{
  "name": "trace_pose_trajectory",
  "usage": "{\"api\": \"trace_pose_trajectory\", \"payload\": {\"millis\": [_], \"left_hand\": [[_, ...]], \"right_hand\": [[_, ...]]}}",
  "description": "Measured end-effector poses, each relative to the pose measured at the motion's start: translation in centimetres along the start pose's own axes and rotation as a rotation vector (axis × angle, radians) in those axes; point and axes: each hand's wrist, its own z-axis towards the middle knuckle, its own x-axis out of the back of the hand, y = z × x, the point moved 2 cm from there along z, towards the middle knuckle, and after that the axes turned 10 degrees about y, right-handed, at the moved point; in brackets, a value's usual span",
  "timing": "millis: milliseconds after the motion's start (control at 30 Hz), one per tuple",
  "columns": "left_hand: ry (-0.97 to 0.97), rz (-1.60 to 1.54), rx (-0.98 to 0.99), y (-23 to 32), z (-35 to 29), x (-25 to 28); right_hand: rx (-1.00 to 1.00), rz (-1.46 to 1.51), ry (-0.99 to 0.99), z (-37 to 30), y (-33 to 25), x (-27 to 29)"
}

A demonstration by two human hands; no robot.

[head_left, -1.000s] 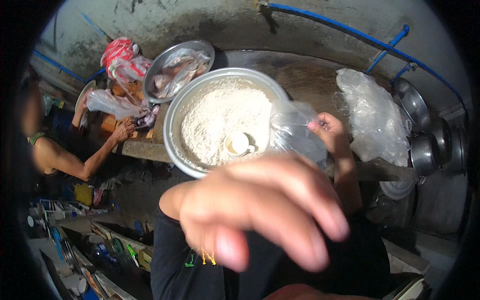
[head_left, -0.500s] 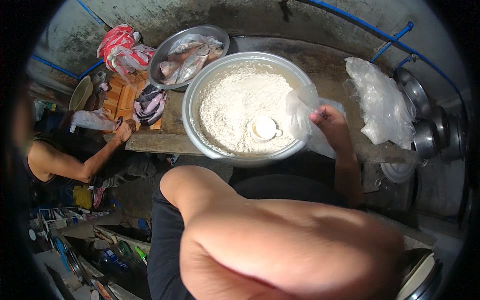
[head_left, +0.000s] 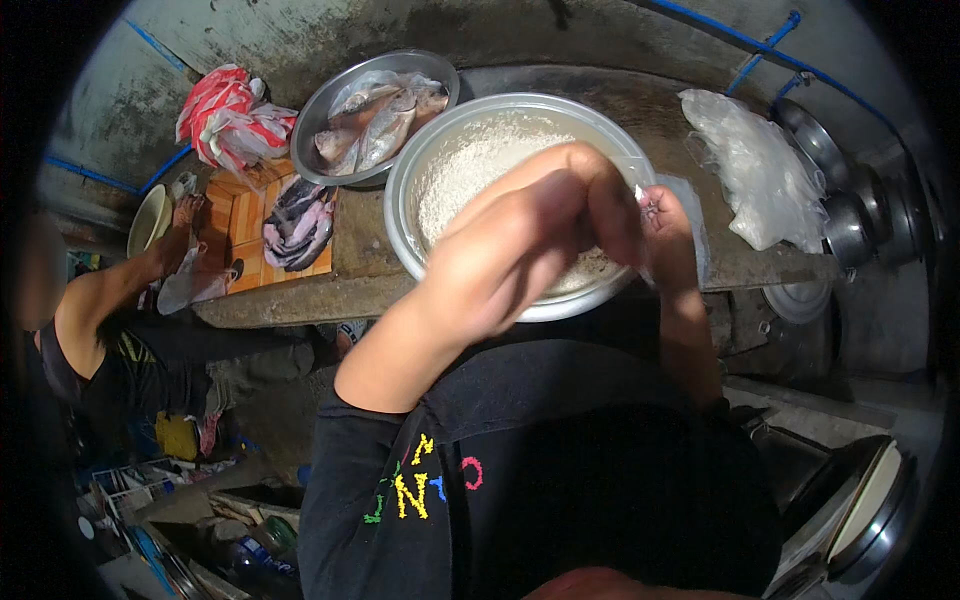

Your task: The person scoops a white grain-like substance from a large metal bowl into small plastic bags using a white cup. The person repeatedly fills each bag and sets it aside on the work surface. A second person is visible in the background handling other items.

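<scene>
Directly over the flour bowl (head_left: 440,150) rim, left hand (head_left: 520,235) and right hand (head_left: 668,235) meet fingertip to fingertip, both pinched, apparently on a clear plastic bag (head_left: 690,205).

Black top (head_left: 560,470), colourful embroidered letters (head_left: 425,480).

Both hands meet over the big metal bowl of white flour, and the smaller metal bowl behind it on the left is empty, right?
Not quite. In the head view the smaller metal bowl holds fish, not nothing. The rest stands: the left hand and the right hand meet over the big metal bowl of white flour.
</scene>
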Motion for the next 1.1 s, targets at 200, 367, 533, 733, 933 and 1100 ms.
{"api": "trace_pose_trajectory", "payload": {"millis": [200,367,533,733,933,1100], "left_hand": [[0.394,-0.01,0.417,-11.7,-1.3,6.3],[0.329,0.227,0.365,-13.2,-2.2,8.3],[0.424,-0.521,0.419,-13.1,-3.6,10.3],[0.478,-0.792,0.438,-9.8,-4.4,12.3],[0.459,0.7,0.227,-10.8,-4.8,15.2],[0.814,-0.083,0.462,-9.3,-4.4,14.4]], "right_hand": [[0.351,-0.182,0.03,-1.8,-0.2,-3.5],[0.294,-0.081,-0.124,-3.1,-0.1,-5.4],[0.008,0.13,0.003,-2.5,0.1,-5.0],[0.201,-0.391,0.201,-1.4,0.1,-3.3],[-0.222,0.654,-0.125,-1.5,-1.3,-3.7],[-0.101,-0.37,-0.766,-2.5,-1.0,-4.7]]}}
